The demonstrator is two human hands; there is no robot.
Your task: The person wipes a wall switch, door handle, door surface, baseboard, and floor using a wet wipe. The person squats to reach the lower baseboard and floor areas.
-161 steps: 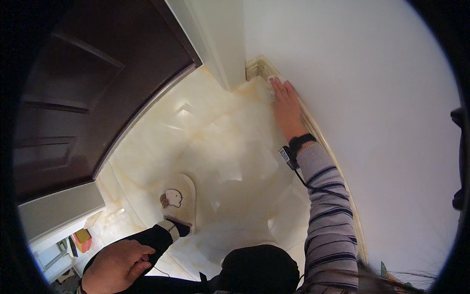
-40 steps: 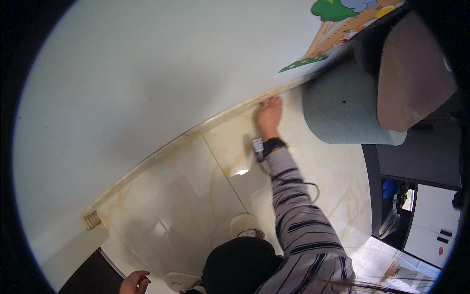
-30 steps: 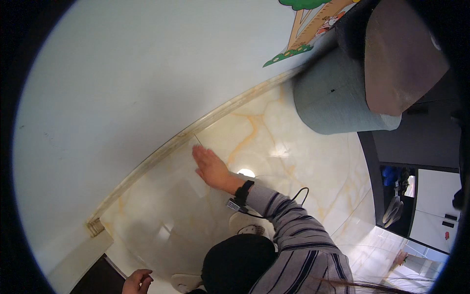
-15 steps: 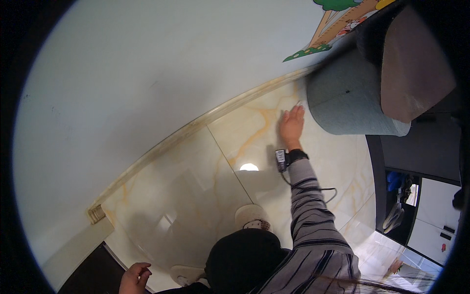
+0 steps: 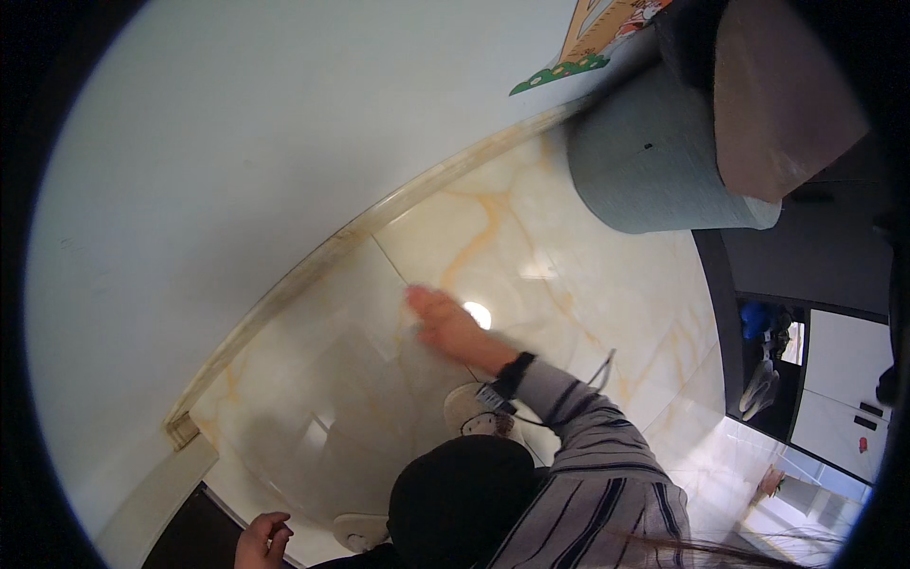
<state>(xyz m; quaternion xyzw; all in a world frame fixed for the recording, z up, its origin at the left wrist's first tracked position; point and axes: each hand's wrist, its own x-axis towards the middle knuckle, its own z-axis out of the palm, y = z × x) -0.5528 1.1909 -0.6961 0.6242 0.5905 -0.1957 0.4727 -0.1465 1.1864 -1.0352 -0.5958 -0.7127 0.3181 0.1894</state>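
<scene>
My right hand (image 5: 447,324) is stretched out over the glossy cream floor tiles (image 5: 313,351), above the toe of my slipper (image 5: 466,410). Motion smears its fingers, so I cannot make out whether anything is in them. A black band with a small boxy device and a cable (image 5: 507,384) sits at that wrist, below a striped grey sleeve (image 5: 607,446). My left hand (image 5: 262,542) hangs at the lower left edge, fingers loosely bent and thumb apart, with nothing visible in it.
A pale wall (image 5: 237,142) with a cream skirting (image 5: 379,211) curves along the far side. At the upper right stands a grey-blue rounded piece of furniture (image 5: 645,161). Beyond it are dark cabinets (image 5: 806,247) and an open shelf with shoes (image 5: 760,387). A dark doorway (image 5: 185,536) lies lower left.
My right hand has swung left and nearer, from beside the grey-blue furniture to over the middle tiles. My left hand stays about where it was. The view has shifted slightly.
</scene>
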